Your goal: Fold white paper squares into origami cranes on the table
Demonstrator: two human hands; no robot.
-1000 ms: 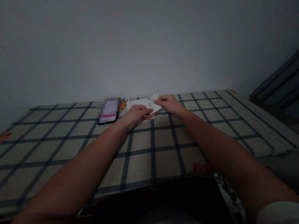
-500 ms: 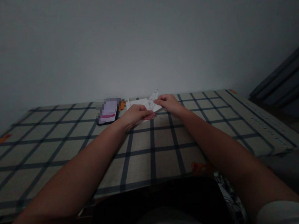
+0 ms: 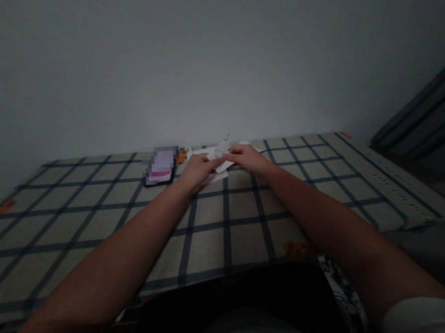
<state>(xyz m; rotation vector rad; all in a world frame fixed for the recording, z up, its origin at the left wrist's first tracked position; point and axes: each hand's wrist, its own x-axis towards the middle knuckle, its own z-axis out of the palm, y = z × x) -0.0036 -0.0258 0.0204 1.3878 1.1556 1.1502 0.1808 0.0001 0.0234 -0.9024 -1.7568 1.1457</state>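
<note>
A small folded piece of white paper [image 3: 221, 147], with a narrow pointed tip sticking up, is pinched between my two hands. My left hand [image 3: 202, 168] grips its near left side, thumb stretched toward the middle. From the other side my right hand [image 3: 246, 157] closes on it, and the two thumbs nearly meet. Underneath lie flat white sheets [image 3: 220, 177] on the checked cloth. My fingers hide the lower part of the folded paper.
A phone [image 3: 161, 165] with a lit, blurred screen lies left of my hands. The checked tablecloth [image 3: 245, 240] covers the table, which meets a plain wall [image 3: 217, 62] at the back. Dark folded fabric [image 3: 421, 116] hangs at the right.
My hands have come closer together, the right one moving left and the left one slightly up. The paper's pointed tip has shifted left and looks narrower. More of the white sheets shows.
</note>
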